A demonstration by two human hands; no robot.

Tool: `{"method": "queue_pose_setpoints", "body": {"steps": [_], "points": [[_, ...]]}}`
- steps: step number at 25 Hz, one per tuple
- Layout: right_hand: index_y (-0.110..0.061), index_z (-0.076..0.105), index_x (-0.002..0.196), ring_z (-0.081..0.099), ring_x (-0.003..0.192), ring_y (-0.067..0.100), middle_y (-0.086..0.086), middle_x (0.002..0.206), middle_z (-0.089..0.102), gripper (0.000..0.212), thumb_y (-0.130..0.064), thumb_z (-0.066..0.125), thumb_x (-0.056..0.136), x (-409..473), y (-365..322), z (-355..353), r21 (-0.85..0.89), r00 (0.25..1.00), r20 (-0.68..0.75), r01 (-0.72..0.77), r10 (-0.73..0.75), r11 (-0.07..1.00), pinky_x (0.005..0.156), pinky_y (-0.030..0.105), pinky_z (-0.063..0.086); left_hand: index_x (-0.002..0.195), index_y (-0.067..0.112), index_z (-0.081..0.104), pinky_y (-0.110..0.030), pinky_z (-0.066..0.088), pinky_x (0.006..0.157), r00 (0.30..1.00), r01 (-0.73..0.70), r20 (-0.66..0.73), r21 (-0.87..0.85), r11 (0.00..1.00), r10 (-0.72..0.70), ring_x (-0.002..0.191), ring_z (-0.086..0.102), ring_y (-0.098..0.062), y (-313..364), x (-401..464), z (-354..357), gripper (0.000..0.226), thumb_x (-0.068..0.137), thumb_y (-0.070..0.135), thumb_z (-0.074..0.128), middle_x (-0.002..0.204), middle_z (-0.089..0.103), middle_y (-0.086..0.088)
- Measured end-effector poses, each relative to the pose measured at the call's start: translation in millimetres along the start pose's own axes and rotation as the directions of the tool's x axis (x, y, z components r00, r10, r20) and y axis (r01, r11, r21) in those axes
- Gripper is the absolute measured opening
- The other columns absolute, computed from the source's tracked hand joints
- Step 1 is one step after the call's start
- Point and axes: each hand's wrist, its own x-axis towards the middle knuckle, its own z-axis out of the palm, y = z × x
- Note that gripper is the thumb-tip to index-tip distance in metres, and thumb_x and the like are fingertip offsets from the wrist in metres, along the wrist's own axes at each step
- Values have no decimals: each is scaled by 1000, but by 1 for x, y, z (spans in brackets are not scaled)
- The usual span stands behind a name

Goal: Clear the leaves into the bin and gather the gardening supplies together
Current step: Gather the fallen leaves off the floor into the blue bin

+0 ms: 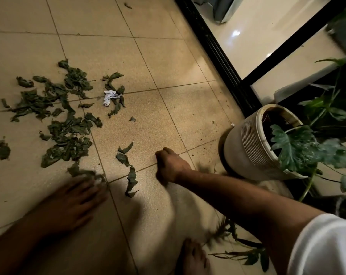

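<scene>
Several dry, curled green leaves (67, 124) lie scattered over the beige tiled floor at the left. A short trail of leaves (131, 175) runs between my hands. My left hand (73, 203) is blurred and lies flat on the floor at the lower left, fingers spread, with its fingertips touching a leaf clump (83, 172). My right hand (170, 165) is curled into a fist just above the floor in the middle; nothing shows inside it. No bin is in view.
A crumpled white paper (109, 97) sits among the leaves. A white ribbed plant pot (245, 143) with a leafy plant stands at the right by a black sliding-door track (219, 56). Loose stems (233, 247) and my bare foot (194, 259) are at the bottom.
</scene>
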Motion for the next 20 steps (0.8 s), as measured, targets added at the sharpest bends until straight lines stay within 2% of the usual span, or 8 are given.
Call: {"method": "queue_pose_setpoints", "body": {"steps": [3,6,7,10,12,15,17,20], "points": [[-6,47,131,52,121,29,11,135,50,60,-21,77,81,17,23,-26,-141,975,-129,-198,180,970,104,46,50,156,33,25,-42,-18,120,844,532,107,-36,846,-526,153,-14,-24,-61,-25,13,78,89,49,61,160,34,-17],[-2,39,146,44,137,38,25,150,40,61,-23,66,96,19,54,-49,-346,889,-154,-457,431,819,112,44,44,158,42,5,-53,5,122,667,744,114,-135,654,-736,155,7,-30,-97,-33,10,74,97,52,45,164,23,-10],[-3,38,147,45,138,37,24,150,41,59,-23,64,98,22,61,-48,-535,883,-76,-428,463,728,109,41,47,160,38,7,-58,15,119,602,796,126,-166,582,-788,152,15,-35,-100,-31,8,72,98,54,40,164,22,-10],[-7,53,137,63,117,30,19,130,61,45,-26,64,98,22,56,-40,-541,900,58,-336,433,771,89,31,57,158,31,18,-60,22,118,348,931,252,-204,302,-903,149,19,-40,-83,-13,-10,70,98,61,38,164,22,-11],[-1,46,140,55,123,39,26,134,53,61,-37,65,94,26,30,-16,-577,954,57,-209,295,790,103,43,51,159,24,21,-58,21,118,441,893,280,-229,386,-853,150,20,-38,-67,6,-34,67,102,56,36,164,23,-13],[-2,23,154,30,145,41,26,158,23,83,-20,71,89,22,-26,29,-251,998,-5,-64,64,966,117,50,37,149,5,44,-60,32,113,778,616,27,-231,753,-628,140,41,-44,-34,35,-65,63,98,41,36,153,42,-23],[-13,37,146,48,131,29,9,146,43,71,-12,73,85,19,-68,43,-135,985,1,171,-172,976,103,43,51,143,8,53,-58,40,110,903,420,-6,-192,887,-429,135,50,-41,-19,48,-86,62,93,41,39,148,50,-21],[-17,54,125,60,101,16,-3,116,58,49,-24,78,83,25,-60,23,-224,993,74,108,-94,969,84,32,55,147,21,52,-53,43,110,995,-23,90,-107,994,33,141,45,-31,18,51,-84,64,91,50,43,153,48,-9]]}}
